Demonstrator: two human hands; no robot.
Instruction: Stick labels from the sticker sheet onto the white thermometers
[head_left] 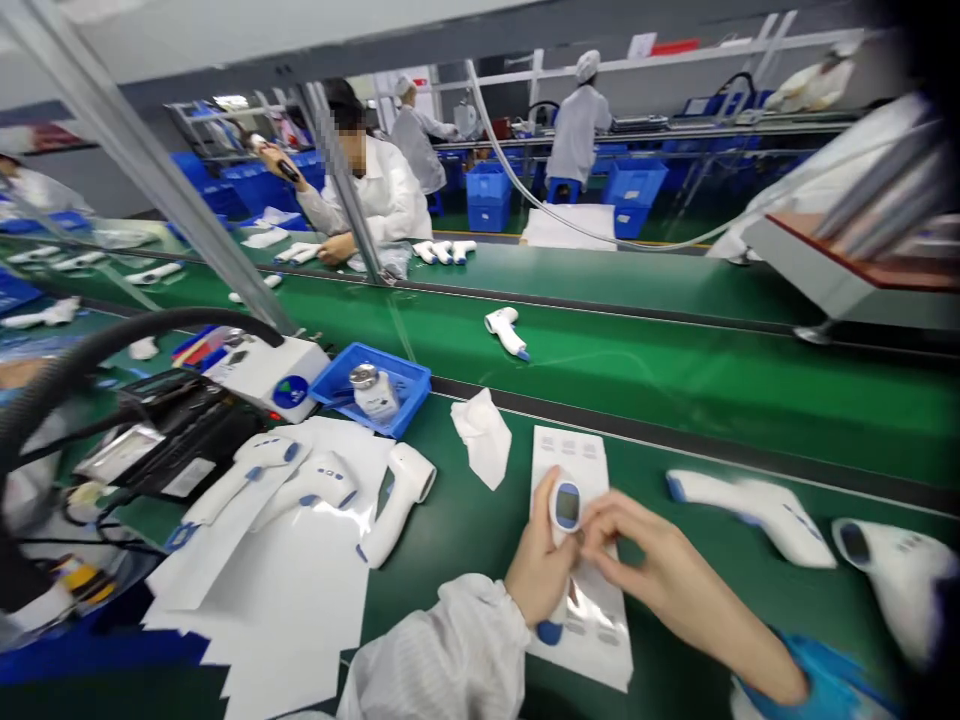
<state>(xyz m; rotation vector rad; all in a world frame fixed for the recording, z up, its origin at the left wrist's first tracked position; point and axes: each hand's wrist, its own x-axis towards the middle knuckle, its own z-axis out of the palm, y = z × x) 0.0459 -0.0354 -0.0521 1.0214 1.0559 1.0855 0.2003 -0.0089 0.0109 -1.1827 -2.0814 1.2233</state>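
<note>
My left hand point(540, 565) grips the handle of a white infrared forehead thermometer point(568, 506), whose small dark display faces up inside a blue rim. The fingertips of my right hand point(637, 548) pinch the thermometer from the right. Beneath both hands lies a white printed sheet with a glossy plastic bag point(592, 625) on the green belt. Another white thermometer point(754, 515) lies to the right of my right hand, and a further one point(892, 585) sits at the right edge. Several more point(397, 503) lie on white sheets point(262, 610) to my left.
A blue tray point(371, 390) holding a bottle stands beside a white machine point(266, 372) and a black hose. A crumpled white cloth point(484, 437) lies on the belt. Beyond a second green belt point(637, 370), a co-worker point(375, 190) in white sits handling thermometers among blue crates.
</note>
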